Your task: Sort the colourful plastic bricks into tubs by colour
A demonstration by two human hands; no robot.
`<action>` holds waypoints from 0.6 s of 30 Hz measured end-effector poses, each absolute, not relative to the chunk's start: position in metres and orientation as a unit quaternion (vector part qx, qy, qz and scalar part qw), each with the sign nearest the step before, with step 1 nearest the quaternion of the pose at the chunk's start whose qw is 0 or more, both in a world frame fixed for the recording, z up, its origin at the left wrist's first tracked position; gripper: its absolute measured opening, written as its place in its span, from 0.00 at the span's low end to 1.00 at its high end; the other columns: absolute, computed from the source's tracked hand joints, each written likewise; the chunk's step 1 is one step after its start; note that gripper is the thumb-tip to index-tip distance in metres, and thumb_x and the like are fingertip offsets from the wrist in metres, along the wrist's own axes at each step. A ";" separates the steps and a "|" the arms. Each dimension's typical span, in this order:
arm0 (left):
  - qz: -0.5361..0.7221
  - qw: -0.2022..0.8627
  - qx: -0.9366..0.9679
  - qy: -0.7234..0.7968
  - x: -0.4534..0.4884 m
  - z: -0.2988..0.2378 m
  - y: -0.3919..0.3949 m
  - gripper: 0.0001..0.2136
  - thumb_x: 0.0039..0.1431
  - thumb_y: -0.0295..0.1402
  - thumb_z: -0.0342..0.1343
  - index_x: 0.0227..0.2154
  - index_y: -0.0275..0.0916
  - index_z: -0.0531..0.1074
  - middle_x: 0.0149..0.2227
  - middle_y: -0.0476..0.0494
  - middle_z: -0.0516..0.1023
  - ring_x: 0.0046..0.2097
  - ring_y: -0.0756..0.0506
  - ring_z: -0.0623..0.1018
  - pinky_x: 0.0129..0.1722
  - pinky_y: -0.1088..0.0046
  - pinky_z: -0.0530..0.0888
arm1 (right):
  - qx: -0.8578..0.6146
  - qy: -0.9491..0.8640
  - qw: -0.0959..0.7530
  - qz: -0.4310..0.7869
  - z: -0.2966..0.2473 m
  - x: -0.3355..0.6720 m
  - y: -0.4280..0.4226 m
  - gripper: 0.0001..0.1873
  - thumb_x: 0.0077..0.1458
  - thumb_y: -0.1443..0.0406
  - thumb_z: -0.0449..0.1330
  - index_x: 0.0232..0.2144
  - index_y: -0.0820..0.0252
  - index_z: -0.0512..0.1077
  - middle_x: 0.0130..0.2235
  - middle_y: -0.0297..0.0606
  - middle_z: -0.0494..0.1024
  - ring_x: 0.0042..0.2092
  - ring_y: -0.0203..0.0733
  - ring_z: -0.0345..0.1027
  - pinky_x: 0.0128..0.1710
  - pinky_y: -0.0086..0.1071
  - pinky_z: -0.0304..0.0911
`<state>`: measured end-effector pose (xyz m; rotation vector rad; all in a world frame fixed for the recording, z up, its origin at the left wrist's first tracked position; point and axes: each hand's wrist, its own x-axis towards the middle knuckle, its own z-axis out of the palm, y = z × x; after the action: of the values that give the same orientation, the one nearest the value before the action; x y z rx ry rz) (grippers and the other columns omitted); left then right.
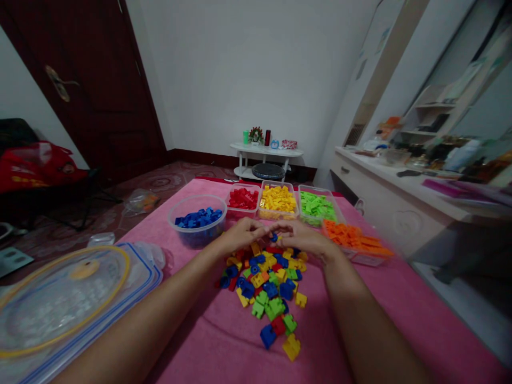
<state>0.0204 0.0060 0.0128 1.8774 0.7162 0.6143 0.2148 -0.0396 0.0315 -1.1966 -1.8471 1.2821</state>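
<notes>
My left hand (pixel 245 234) and my right hand (pixel 301 238) meet at the far edge of a mixed pile of plastic building blocks (pixel 270 269). Between their curled fingertips shows a small blue building block (pixel 274 237), with a bit of yellow beside it. The fingers partly cover both. Blue, yellow, green, red and orange pieces lie loose in the pile, and a yellow block (pixel 292 347) rests nearest me. Behind the hands stand tubs of red blocks (pixel 243 199), yellow blocks (pixel 278 200) and green blocks (pixel 316 205). Blue blocks (pixel 199 218) fill a round bowl at left; orange blocks (pixel 356 240) sit at right.
A pink cloth (pixel 224 341) covers the table. Stacked clear lids (pixel 80 298) lie at the left edge. To the right is a white dresser (pixel 372 197) crowded with items. A small white stand (pixel 266 151) is by the far wall, and a dark red door (pixel 88 80) at left.
</notes>
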 end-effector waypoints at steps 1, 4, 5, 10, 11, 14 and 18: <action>0.260 0.522 0.759 0.290 0.016 0.017 0.004 0.17 0.57 0.43 0.51 0.28 0.34 0.77 0.25 0.45 0.77 0.27 0.48 0.75 0.29 0.76 0.70 | -0.445 -0.683 0.289 0.503 0.039 0.216 -0.043 0.20 0.43 0.73 0.57 0.42 0.60 0.73 0.41 0.37 0.78 0.39 0.38 0.73 0.38 0.30 0.68; 0.327 0.493 0.739 0.323 0.008 0.018 0.000 0.16 0.57 0.42 0.51 0.34 0.34 0.77 0.33 0.41 0.79 0.33 0.45 0.77 0.34 0.72 0.73 | -0.468 -0.655 0.292 0.515 0.047 0.219 -0.047 0.16 0.44 0.69 0.60 0.39 0.63 0.72 0.37 0.39 0.78 0.35 0.39 0.74 0.34 0.31 0.69; 0.356 0.453 0.742 0.342 0.007 0.014 0.000 0.15 0.57 0.41 0.52 0.37 0.35 0.77 0.37 0.39 0.80 0.38 0.43 0.78 0.39 0.70 0.73 | -0.488 -0.649 0.302 0.500 0.044 0.221 -0.045 0.14 0.45 0.68 0.60 0.38 0.63 0.72 0.35 0.39 0.78 0.33 0.39 0.74 0.32 0.31 0.69; 0.369 0.324 0.762 0.422 0.009 -0.012 0.007 0.20 0.52 0.36 0.58 0.50 0.41 0.72 0.56 0.39 0.71 0.59 0.38 0.66 0.60 0.62 0.58 | -0.624 -0.679 0.310 0.231 0.017 0.224 -0.026 0.11 0.44 0.75 0.56 0.32 0.65 0.75 0.31 0.41 0.79 0.33 0.40 0.72 0.35 0.33 0.67; 0.353 0.324 0.769 0.424 0.009 -0.015 0.008 0.21 0.52 0.35 0.58 0.51 0.41 0.71 0.56 0.40 0.70 0.60 0.38 0.66 0.60 0.62 0.57 | -0.639 -0.687 0.299 0.176 0.012 0.223 -0.023 0.14 0.43 0.76 0.55 0.33 0.65 0.76 0.34 0.43 0.79 0.36 0.41 0.73 0.39 0.34 0.67; 0.294 0.335 0.811 0.379 0.010 -0.019 0.009 0.18 0.56 0.35 0.54 0.49 0.40 0.73 0.52 0.40 0.74 0.55 0.41 0.71 0.56 0.65 0.64 | -0.635 -0.715 0.274 0.105 0.004 0.217 -0.019 0.20 0.43 0.79 0.53 0.38 0.65 0.76 0.42 0.44 0.79 0.44 0.43 0.71 0.46 0.35 0.64; 0.255 0.350 0.834 0.343 0.009 -0.018 0.010 0.15 0.57 0.32 0.50 0.44 0.37 0.76 0.44 0.41 0.79 0.45 0.44 0.77 0.46 0.71 0.71 | -0.626 -0.735 0.229 0.121 0.012 0.215 -0.022 0.20 0.44 0.78 0.54 0.39 0.65 0.76 0.41 0.43 0.79 0.42 0.41 0.72 0.43 0.30 0.63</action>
<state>0.0093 0.0097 -0.0180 2.1597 0.8876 0.6612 0.2148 -0.0217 0.0119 -1.7241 -2.0229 0.3328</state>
